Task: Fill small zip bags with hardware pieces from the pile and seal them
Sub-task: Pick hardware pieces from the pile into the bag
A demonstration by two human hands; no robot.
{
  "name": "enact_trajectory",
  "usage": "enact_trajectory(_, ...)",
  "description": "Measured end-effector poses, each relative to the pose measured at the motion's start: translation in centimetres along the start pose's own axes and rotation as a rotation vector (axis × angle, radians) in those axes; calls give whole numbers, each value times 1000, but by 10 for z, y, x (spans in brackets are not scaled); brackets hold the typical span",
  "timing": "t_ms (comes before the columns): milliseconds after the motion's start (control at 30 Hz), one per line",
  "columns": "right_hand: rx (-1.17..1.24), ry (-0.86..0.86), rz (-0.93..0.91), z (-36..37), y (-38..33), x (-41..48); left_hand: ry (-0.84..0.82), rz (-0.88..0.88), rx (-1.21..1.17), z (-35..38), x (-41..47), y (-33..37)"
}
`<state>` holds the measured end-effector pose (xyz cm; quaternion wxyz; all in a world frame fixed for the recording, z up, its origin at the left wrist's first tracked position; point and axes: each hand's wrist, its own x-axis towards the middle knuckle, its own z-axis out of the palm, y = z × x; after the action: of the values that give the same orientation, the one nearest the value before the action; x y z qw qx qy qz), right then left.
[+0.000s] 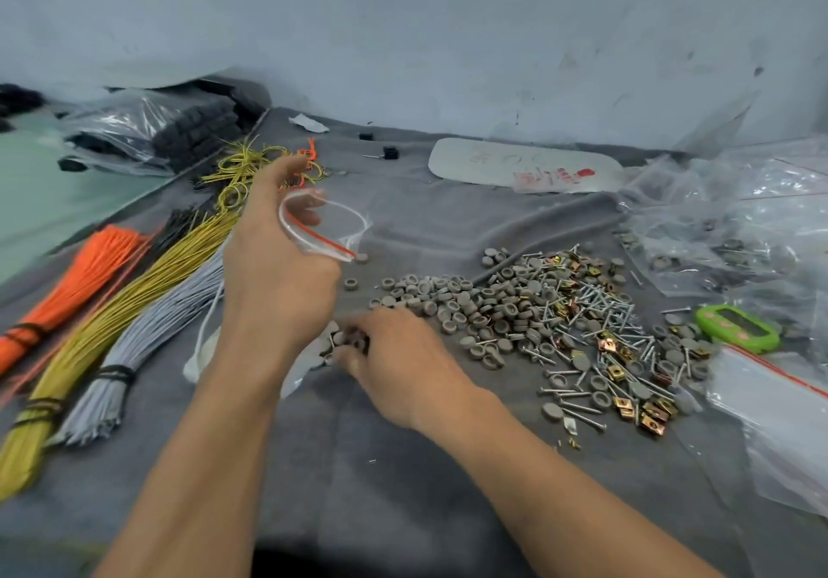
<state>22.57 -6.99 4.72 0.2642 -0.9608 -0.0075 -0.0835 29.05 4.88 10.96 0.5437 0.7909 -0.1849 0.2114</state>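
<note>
My left hand point(278, 259) is raised above the grey cloth and holds a small clear zip bag point(325, 228) with a red seal line, its mouth spread open toward the right. Lower and to the right, my right hand point(394, 353) rests on the cloth, its fingers curled around several grey round caps point(345, 340) at the pile's left edge. The pile of hardware point(560, 322) spreads to the right: grey caps, silver screws and gold clips.
Bundles of orange point(76, 290), yellow point(112, 331) and grey cable ties point(148, 326) lie at the left. Clear plastic bags point(726, 228) fill the right side, with a green device point(737, 328) and stacked zip bags point(779, 416) nearby. A wall stands behind.
</note>
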Motion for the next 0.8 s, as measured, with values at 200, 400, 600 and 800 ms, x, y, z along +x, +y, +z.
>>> enact_trajectory(200,-133,40,-76,28,-20,4,5,25,-11,-13,-1,1)
enact_trajectory(400,-202,49,-107,38,-29,13,6,16,-42,-21,-1,7)
enact_trajectory(600,-240,28,-172,25,-23,20,25,17,-42,-22,0,9)
enact_trajectory(800,-406,-33,-26,2,2,12,54,-13,-58,-19,0,11)
